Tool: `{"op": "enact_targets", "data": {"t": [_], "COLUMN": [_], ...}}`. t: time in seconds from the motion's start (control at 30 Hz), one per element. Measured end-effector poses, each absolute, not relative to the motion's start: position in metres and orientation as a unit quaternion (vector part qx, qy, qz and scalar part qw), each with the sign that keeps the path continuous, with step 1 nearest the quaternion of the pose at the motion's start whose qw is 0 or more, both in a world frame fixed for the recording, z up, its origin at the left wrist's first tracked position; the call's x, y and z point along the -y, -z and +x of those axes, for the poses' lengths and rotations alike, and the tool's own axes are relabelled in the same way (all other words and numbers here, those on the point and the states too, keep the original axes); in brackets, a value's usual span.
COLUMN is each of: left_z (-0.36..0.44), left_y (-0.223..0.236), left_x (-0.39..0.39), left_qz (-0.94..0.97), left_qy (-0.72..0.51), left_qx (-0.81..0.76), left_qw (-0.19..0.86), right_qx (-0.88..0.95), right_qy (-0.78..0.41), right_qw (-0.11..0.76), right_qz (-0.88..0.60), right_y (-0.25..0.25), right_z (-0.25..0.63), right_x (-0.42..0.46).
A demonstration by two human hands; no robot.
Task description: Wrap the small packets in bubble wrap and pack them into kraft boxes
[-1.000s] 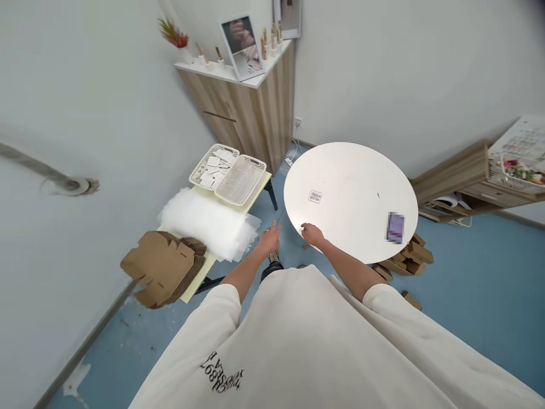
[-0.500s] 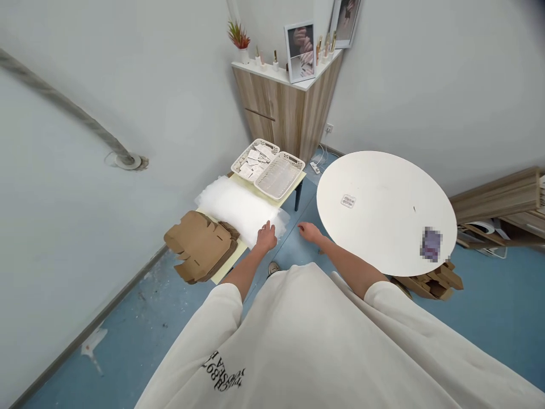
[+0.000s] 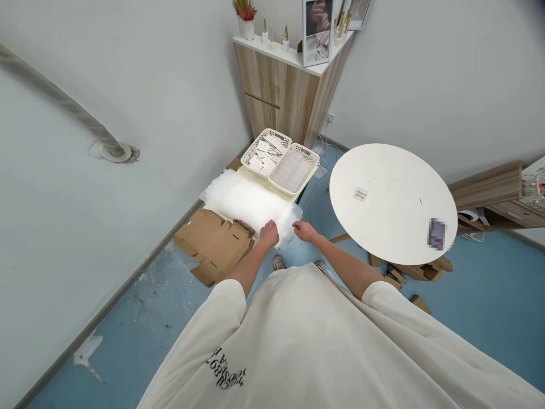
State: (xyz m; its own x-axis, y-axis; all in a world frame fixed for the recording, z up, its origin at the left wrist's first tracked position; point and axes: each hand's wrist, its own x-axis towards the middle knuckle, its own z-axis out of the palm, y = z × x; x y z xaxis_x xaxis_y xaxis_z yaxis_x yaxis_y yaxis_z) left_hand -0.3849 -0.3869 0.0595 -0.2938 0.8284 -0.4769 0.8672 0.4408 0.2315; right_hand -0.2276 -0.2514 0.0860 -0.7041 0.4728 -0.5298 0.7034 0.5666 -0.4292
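Note:
A stack of translucent white packing sheets (image 3: 244,196) lies across a low, pale yellow table, its edge hanging over the right side. At the near right part of the stack is my left hand (image 3: 269,233), fingers closed on the edge of a sheet. My right hand (image 3: 305,231) is just right of the sheets' corner, thumb and fingers pinched together; whether a sheet edge is between them I cannot make out. Flat brown cardboard box blanks (image 3: 217,244) lie stacked left of my left hand, on the near end of the table.
Behind the sheets stand two white baskets, one with white cards (image 3: 264,154), the other with clear plastic pieces (image 3: 292,170). A round white table (image 3: 392,199) at right bears a small clear case (image 3: 360,195) and a blurred purple item (image 3: 436,234). Cardboard boxes (image 3: 419,271) lie beneath it.
My view has turned left. Both hands have moved from the gap beside the round table to the packing sheets, and my left hand's fingers have closed at the sheets' edge.

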Motion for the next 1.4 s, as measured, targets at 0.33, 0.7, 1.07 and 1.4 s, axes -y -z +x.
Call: {"op": "enact_targets", "data": {"t": [0.33,0.7,1.07,1.4], "left_z": [-0.382,-0.319,-0.242,-0.138], "left_y": [-0.099,-0.133,-0.122,-0.108], "left_x": [0.398,0.392,0.314,0.206], "left_qz": [0.583,0.752,0.813,0.828], "left_qy": [-0.095,-0.122,-0.1,-0.054], "left_qx": [-0.792,-0.641,-0.563,-0.536], "left_qw": [0.155,0.087,0.108,0.158], "right_qx": [-0.777,-0.713,-0.629,-0.562], "right_qy": [0.42,0.39,0.392,0.386], "right_qw": [0.011,-0.108,-0.25,-0.301], "right_qz": [0.469,0.572,0.623,0.667], "right_y": [-0.091,-0.123,-0.115,-0.107], "right_z": [-0.263,-0.232,-0.097,0.056], "right_x": [0.253,0.185,0.122,0.048]}}
